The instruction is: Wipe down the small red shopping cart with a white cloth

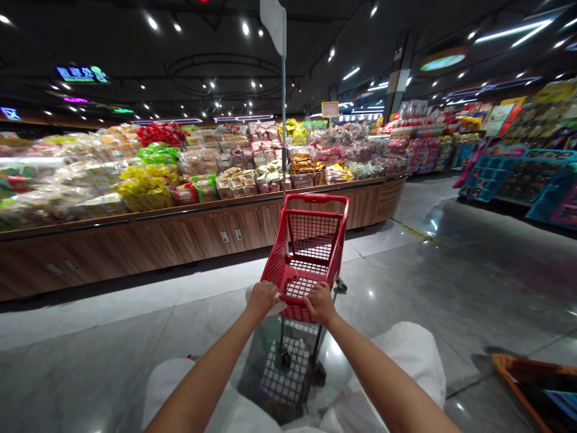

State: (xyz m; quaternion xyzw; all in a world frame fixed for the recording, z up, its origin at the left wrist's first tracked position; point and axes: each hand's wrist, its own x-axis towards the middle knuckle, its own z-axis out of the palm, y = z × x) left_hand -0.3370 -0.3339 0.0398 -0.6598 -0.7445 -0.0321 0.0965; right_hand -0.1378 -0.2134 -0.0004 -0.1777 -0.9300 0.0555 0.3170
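Note:
A small red plastic shopping cart (276,257) stands in front of me, its grid basket holding nothing that I can see. My left hand (263,298) is closed round the left end of the cart's near edge, with a white, soft-looking thing (278,308) under it whose kind I cannot make out. On the right end of that same edge, the fingers of my right hand (320,303) are wrapped over the bar. A thin pole with a white flag (276,27) rises at the cart's far left side.
Beyond the cart runs a long wood-panelled display counter (216,231) heaped with bagged goods. Blue display racks (491,171) stand at the right. An orange-brown bin edge (518,385) juts in at the lower right. Shiny grey floor (406,276) lies between them.

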